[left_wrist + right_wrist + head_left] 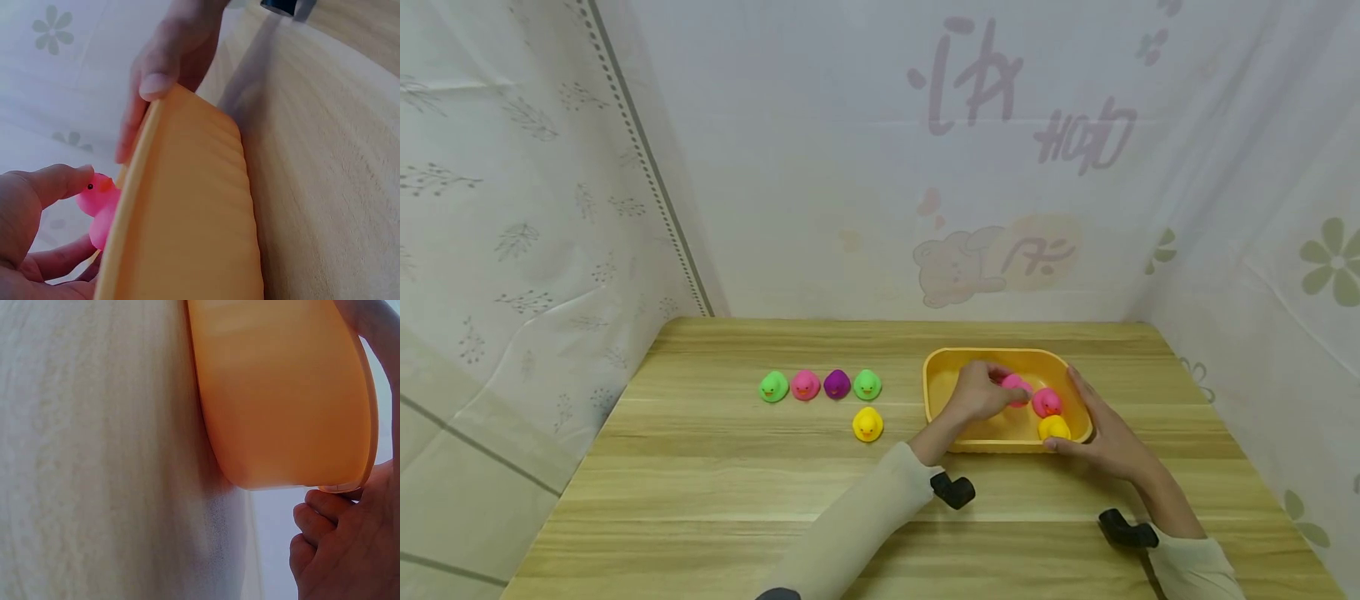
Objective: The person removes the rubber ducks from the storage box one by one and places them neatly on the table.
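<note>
Over the yellow plastic basin point(1000, 447), my left hand point(979, 395) holds a pink rubber duck point(1017, 385) between thumb and fingers. In the left wrist view that pink duck point(99, 203) faces the basin's rim, its lower part hidden behind the wall. A second pink duck point(1047, 403) and a yellow duck point(1054, 427) lie at the right end inside the basin. My right hand point(1112, 443) grips the basin's right end, thumb at the front corner and fingers along the far side. Its fingers point(315, 522) show below the rim in the right wrist view.
Left of the basin, a row runs from a green duck point(773, 387) through a pink duck point(806, 385) and a purple duck point(837, 384) to another green duck point(867, 385). A yellow duck point(868, 425) sits in front of the row's right end. Printed cloth point(820, 167) hangs behind the wooden table point(700, 500).
</note>
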### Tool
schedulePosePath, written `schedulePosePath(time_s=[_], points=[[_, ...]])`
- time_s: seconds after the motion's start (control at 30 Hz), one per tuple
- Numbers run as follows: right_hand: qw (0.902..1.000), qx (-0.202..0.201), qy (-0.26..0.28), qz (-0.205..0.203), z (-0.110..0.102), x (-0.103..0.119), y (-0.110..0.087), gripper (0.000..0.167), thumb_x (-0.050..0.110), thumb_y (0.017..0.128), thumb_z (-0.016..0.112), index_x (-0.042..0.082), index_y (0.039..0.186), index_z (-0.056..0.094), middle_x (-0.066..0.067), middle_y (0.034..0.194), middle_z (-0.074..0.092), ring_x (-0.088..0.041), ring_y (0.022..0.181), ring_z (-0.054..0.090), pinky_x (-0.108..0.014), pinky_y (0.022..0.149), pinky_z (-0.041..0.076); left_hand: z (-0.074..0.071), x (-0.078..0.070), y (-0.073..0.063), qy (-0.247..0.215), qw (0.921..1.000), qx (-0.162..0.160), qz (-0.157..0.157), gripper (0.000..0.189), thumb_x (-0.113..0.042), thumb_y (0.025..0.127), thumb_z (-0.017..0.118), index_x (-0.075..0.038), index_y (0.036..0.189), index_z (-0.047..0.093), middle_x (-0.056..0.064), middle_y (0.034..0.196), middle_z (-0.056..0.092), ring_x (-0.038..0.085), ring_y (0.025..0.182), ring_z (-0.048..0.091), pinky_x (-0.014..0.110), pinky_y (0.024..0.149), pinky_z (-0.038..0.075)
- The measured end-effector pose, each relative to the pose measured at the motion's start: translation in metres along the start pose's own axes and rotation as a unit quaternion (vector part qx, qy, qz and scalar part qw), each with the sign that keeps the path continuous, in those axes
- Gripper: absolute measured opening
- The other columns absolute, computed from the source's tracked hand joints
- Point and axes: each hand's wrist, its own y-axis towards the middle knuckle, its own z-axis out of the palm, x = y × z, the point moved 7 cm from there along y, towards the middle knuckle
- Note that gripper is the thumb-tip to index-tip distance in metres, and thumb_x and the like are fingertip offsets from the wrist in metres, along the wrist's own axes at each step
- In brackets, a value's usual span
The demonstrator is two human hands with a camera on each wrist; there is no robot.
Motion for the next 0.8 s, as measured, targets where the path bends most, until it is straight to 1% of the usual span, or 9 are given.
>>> schedulePosePath(time_s=[0.1, 0.37, 0.6, 0.8], points=[[1.0, 0.0, -0.001, 0.0, 0.0, 0.0, 0.0, 0.121, 0.03, 0.083, 0.086, 0.021, 0.166, -0.002, -0.017, 0.173, 0.004, -0.055, 0.153, 0.015, -0.079, 0.113, 0.018, -0.001, -0.002, -0.003, -0.012, 0.9998, 0.009, 0.009, 0.043, -0.026, 0.08, 0.089, -0.005, 0.114, 0.075, -0.001, 0.095, 0.07, 0.01, 0.079, 0.061, 0.023, 0.069, 0.052], [1.0, 0.0, -0.004, 0.001, 0.0, 0.0, -0.001, 0.121, 0.03, 0.084, 0.086, 0.023, 0.166, -0.002, -0.016, 0.174, 0.004, -0.055, 0.153, 0.014, -0.08, 0.113, 0.019, -0.005, -0.002, -0.01, -0.018, 0.9995, 0.023, 0.008, 0.042, -0.029, 0.08, 0.089, -0.011, 0.115, 0.076, -0.004, 0.095, 0.071, 0.01, 0.08, 0.063, 0.025, 0.071, 0.053], [1.0, -0.001, -0.007, 0.0, 0.0, 0.0, -0.001, 0.121, 0.031, 0.083, 0.086, 0.022, 0.166, -0.002, -0.017, 0.173, 0.004, -0.055, 0.153, 0.015, -0.079, 0.113, 0.019, -0.011, 0.001, -0.014, -0.042, 0.9983, 0.036, 0.017, 0.041, -0.027, 0.079, 0.089, -0.011, 0.115, 0.076, -0.001, 0.098, 0.076, 0.008, 0.083, 0.068, 0.025, 0.072, 0.054], [0.9999, -0.004, -0.014, 0.002, 0.0, -0.001, -0.001, 0.121, 0.033, 0.084, 0.085, 0.023, 0.166, -0.003, -0.017, 0.173, 0.005, -0.056, 0.153, 0.016, -0.08, 0.113, 0.019, -0.016, 0.002, -0.018, -0.037, 0.9981, 0.04, 0.028, 0.043, -0.028, 0.079, 0.089, -0.011, 0.116, 0.076, 0.0, 0.101, 0.076, 0.007, 0.083, 0.068, 0.024, 0.071, 0.054]])
